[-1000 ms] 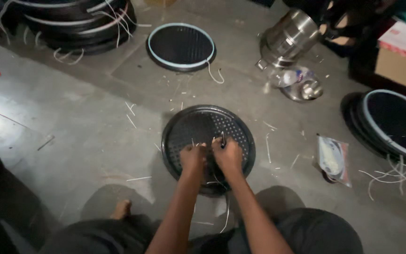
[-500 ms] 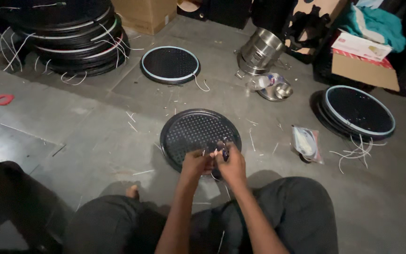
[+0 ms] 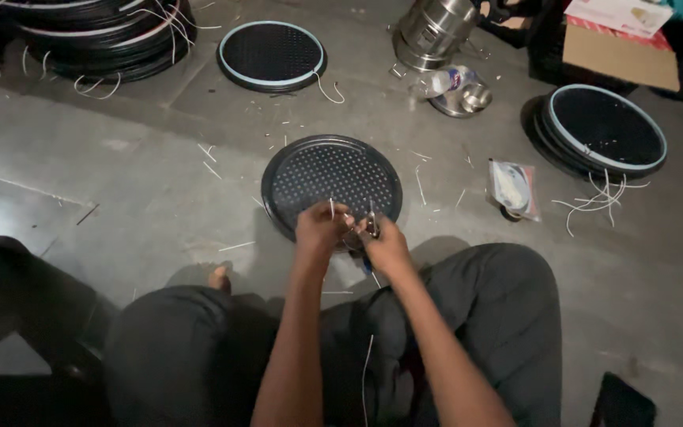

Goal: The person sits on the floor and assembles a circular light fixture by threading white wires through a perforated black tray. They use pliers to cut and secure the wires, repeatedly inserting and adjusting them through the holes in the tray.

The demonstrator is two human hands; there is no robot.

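Observation:
A round black perforated tray [image 3: 330, 178] lies flat on the grey floor in front of my crossed legs. Both hands work at its near rim. My left hand [image 3: 319, 229] pinches a thin white strand [image 3: 331, 207] that sticks up from the rim. My right hand [image 3: 386, 247] is closed on a small metal tool [image 3: 370, 225] that looks like pliers, its tip close to the left fingers. What the fingers do at the rim itself is hidden.
Stacked black trays [image 3: 88, 32] stand far left. A single light-rimmed tray [image 3: 270, 54] and another stack [image 3: 606, 130] lie beyond. Steel containers [image 3: 436, 32], a steel bowl [image 3: 462, 95], a plastic packet [image 3: 511, 188] and a cardboard box [image 3: 618, 47] sit at the right. White strand offcuts litter the floor.
Both hands stay together at the tray's near rim. They have drawn slightly back toward my body, and the view has shifted.

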